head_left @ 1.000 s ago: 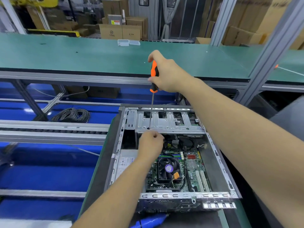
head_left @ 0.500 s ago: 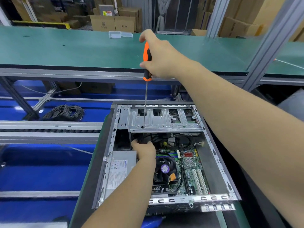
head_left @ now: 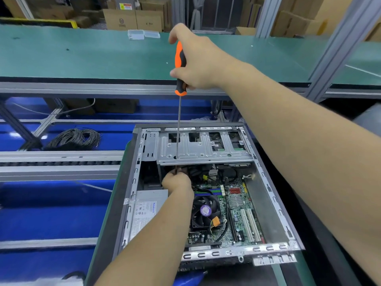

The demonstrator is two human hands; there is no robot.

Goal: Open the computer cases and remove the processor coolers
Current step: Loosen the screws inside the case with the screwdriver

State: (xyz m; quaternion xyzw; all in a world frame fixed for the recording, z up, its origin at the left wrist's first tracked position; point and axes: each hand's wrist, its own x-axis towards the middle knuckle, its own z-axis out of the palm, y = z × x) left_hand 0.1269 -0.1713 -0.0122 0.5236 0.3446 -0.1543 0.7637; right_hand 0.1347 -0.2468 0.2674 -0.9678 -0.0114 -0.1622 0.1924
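An open computer case lies flat in front of me. Its black processor cooler, a fan with a purple hub label, sits on the green motherboard. My right hand grips the orange-and-black handle of a long screwdriver held upright. The thin shaft passes down through a hole in the metal drive cage. My left hand is inside the case just under the cage, with its fingers curled at the shaft's lower end. The tip is hidden behind them.
A grey power supply fills the case's left side. A green bench with a clear plastic box runs across the back. A cable coil lies on the blue surface to the left. An aluminium post stands at the right.
The screwdriver shaft has gone down through the cage hole. My left hand has slid lower, from the cage's edge to under it, and now meets the shaft's end.
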